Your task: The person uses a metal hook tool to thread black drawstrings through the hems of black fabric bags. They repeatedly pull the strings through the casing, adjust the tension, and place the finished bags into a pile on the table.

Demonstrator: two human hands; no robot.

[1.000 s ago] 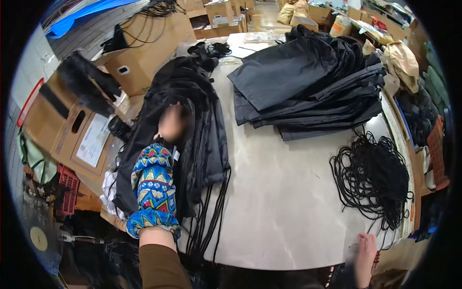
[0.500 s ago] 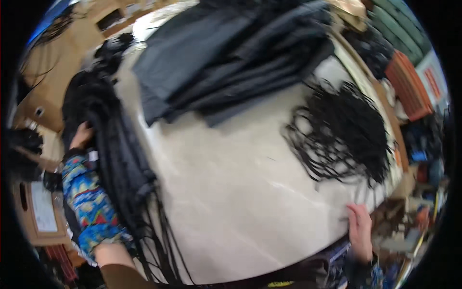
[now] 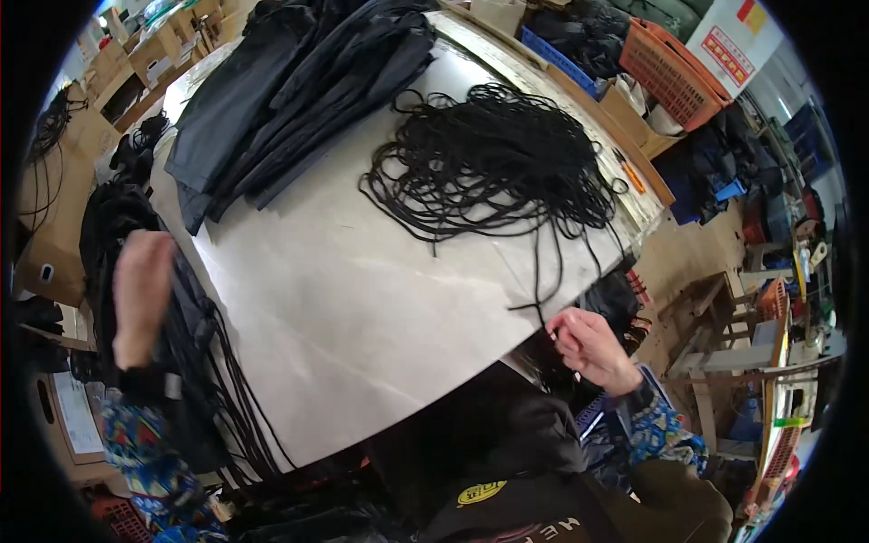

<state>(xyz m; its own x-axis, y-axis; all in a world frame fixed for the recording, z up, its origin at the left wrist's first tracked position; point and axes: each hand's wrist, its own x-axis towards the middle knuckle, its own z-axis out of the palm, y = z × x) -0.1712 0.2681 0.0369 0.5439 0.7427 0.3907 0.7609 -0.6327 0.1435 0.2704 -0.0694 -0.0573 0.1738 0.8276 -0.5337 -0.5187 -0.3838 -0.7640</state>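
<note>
The right hand pinches a black cord at the table edge; left hand rests open on black fabric.

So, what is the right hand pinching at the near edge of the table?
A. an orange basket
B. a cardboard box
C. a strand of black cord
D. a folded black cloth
C: the right hand pinches a thin strand that runs from the black cord pile over the edge of the table.

Colourful patterned sleeves, seemingly knitted.
</note>
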